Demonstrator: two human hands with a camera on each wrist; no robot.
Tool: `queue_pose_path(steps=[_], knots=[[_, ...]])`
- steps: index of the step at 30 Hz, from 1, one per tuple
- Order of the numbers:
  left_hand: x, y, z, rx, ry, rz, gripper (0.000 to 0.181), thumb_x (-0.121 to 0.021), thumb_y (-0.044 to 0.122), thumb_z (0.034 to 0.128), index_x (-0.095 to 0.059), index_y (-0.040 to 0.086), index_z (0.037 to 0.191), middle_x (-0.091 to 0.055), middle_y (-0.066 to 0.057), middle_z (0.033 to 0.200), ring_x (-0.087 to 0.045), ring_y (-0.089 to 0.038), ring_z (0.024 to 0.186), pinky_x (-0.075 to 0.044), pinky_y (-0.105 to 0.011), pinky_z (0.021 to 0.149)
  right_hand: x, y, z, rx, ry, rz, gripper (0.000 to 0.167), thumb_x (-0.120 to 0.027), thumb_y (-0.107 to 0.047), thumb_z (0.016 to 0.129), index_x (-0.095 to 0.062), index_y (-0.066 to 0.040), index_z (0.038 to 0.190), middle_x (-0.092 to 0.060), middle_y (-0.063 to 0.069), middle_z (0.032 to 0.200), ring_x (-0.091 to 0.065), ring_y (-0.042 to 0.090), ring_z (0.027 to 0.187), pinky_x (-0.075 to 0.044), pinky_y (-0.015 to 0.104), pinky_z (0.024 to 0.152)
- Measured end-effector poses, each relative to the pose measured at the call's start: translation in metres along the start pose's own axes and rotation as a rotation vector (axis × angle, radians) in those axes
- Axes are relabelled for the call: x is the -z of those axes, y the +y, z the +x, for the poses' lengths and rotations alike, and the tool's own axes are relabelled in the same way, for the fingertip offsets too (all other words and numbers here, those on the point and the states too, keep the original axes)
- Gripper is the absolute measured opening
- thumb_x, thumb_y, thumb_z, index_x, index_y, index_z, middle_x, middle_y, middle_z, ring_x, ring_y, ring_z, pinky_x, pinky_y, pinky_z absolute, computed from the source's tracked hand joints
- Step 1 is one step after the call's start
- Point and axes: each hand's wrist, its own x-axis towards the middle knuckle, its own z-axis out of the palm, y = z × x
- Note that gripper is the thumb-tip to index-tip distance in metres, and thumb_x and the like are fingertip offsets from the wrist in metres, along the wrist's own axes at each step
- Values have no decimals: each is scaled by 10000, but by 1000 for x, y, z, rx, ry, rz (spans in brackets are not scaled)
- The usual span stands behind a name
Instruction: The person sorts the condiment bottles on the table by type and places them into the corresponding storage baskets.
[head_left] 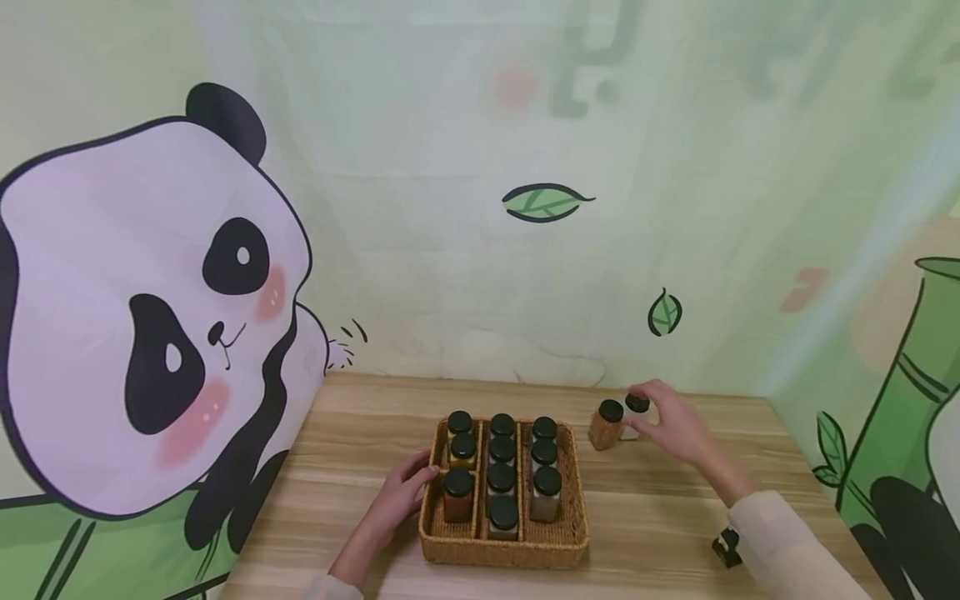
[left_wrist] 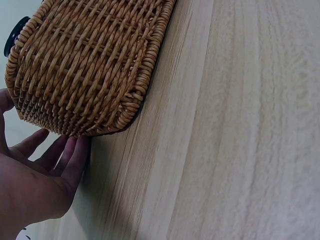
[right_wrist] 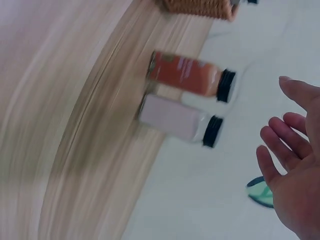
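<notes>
My left hand [head_left: 401, 492] rests against the left side of a wicker basket [head_left: 504, 552], its fairly straight fingers touching the outer wall and its thumb by the rim. In the left wrist view those fingers [left_wrist: 75, 160] lie on the woven wall [left_wrist: 85, 65]. My right hand [head_left: 675, 423] is at the back right, beside a black-capped jar of pale contents [right_wrist: 170, 117]. The right wrist view shows this hand [right_wrist: 295, 160] with spread fingers, apart from the jar. Left of that jar stands an orange-red spice jar [head_left: 606, 427], also black-capped. Both are upright on the table.
The basket has compartments with several black-capped jars [head_left: 502, 479] standing in rows. A small black object [head_left: 726, 547] lies by the right sleeve [head_left: 783, 533]. Behind the wooden table [head_left: 652, 508] hangs a green backdrop [head_left: 450, 275] with a panda picture.
</notes>
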Motion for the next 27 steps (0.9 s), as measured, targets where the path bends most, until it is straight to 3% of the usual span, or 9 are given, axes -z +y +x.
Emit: queue_pose_path(steps=[10,20,27], knots=[[3,-4,2,9,3,2,632,-590,328,1086,-416,-17,1587,-448,-297,1577,-463,-458,1437,-525,-595,1069,-7,25,9,-94,-96,-22,632,-774,-147,972,-500,133,1468,-528,360,1463,-501,552,1346,-426,690,1105],[2,-6,3,9,-3,-1,643,-596,341,1083,-415,-8,1591,-438,-285,1592,-446,-450,1454,-501,-614,1089,-20,40,16,-56,-177,-58,664,-733,-69,975,-418,174,1506,-430,391,1543,-408,578,1420,-342,679,1183],[1,-1,2,18,-15,2,649,-598,352,1078,-415,1,1593,-428,-272,1605,-428,-438,1470,-481,-607,1114,-23,43,18,-56,-236,-74,667,-731,-65,971,-415,178,1507,-410,394,1554,-408,581,1418,-367,679,1165]])
